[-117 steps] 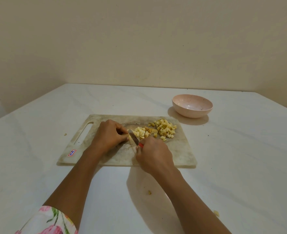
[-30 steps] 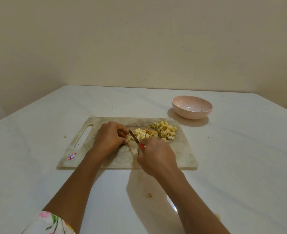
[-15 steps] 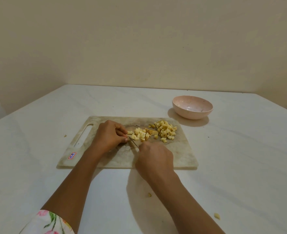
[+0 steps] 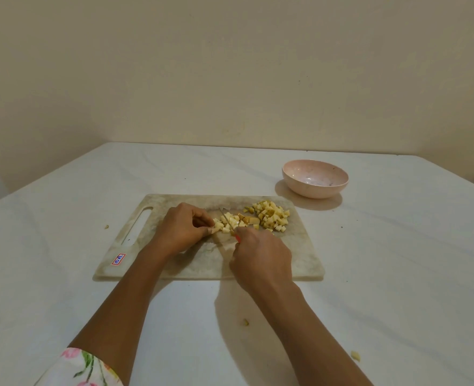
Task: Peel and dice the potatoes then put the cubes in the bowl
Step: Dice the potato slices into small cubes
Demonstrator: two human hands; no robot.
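While the left hand (image 4: pixel 184 231) pinches the last potato strips (image 4: pixel 218 225) down on the cutting board (image 4: pixel 202 263), fingertips curled back out of the blade's way, the right hand (image 4: pixel 260 257) is wrapped round the red-handled knife (image 4: pixel 226 219) and lays the blade across those strips, tip pointing to the board's far edge. That's a dicing stroke, and the pinch looks meant to stop slippery pieces sliding. Finished cubes (image 4: pixel 270 218) sit heaped toward the board's far right corner, likely gathered there so the knife has room, and it's the spot nearest the bowl (image 4: pixel 315 178), which waits just off that corner on the table (image 4: pixel 397 274) (only a few specks inside, as far as I can see). With so little left under the fingers, I'd say the cutting is nearly done and the transfer hasn't begun. Two stray bits (image 4: pixel 246 322) lie toward the table's near edge, worth collecting. Next call: finish the cuts, then scoop
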